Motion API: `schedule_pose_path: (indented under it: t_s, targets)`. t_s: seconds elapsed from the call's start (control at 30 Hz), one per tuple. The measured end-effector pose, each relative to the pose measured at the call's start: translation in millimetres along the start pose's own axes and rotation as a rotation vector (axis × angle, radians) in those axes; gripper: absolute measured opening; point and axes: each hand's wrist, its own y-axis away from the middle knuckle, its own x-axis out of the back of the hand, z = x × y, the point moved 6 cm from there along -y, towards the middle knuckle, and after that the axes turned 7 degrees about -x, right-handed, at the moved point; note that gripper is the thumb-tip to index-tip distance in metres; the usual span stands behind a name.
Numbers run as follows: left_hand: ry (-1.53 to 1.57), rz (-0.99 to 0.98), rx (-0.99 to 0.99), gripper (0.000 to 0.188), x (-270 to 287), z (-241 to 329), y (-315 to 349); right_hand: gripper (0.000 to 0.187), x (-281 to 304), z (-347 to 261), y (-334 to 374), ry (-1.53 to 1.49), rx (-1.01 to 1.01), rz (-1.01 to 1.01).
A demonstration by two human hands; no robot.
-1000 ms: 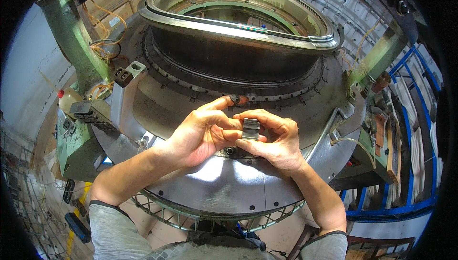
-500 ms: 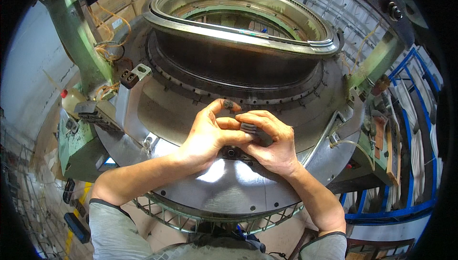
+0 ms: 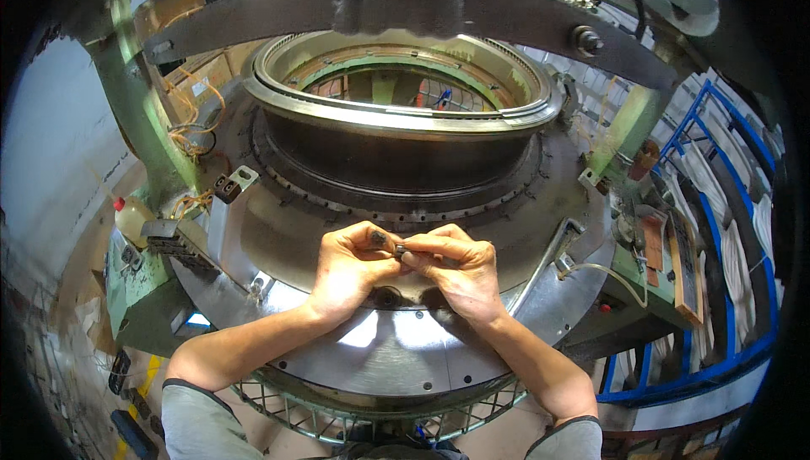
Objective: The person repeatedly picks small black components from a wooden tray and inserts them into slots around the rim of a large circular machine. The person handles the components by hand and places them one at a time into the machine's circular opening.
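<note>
Above the front of a wide metal bed plate, my two hands meet at the fingertips. My left hand is closed, its thumb and fingers pinched around a small dark metal piece. Thumb and forefinger of my right hand pinch that same piece from the other side. Another dark, blocky bit shows in the curled fingers of my left hand. Fingers cover most of both pieces, so their full shape is hidden.
Behind my hands rises a large machine cylinder with a bright metal ring. A dark beam crosses overhead. Green posts stand at the sides. At left is a red-capped bottle; a blue-framed rack stands right.
Both hands have drawn together into a tighter pinch, and the ridged metal piece is now mostly covered. My view has tilted up, bringing the overhead beam into sight.
</note>
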Motion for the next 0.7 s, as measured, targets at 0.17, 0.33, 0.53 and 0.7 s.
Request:
schedule_pose_path:
  t_s: [0.17, 0.33, 0.53, 0.7]
  targets:
    - [-0.103, -0.046, -0.118, 0.018, -9, 19, -2, 0.03, 0, -4, -5, -0.369, -0.258, -0.205]
    - [-0.309, -0.05, -0.093, 0.018, -16, 42, -20, 0.029, 8, -27, -24, -0.216, -0.11, -0.175]
    - [-0.211, -0.067, -0.175, 0.016, -31, 74, -61, 0.031, 30, -58, -65, -0.217, -0.103, -0.251]
    - [-0.081, -0.171, -0.244, 0.019, -45, 97, -97, 0.028, 48, -88, -107, -0.212, -0.018, -0.317]
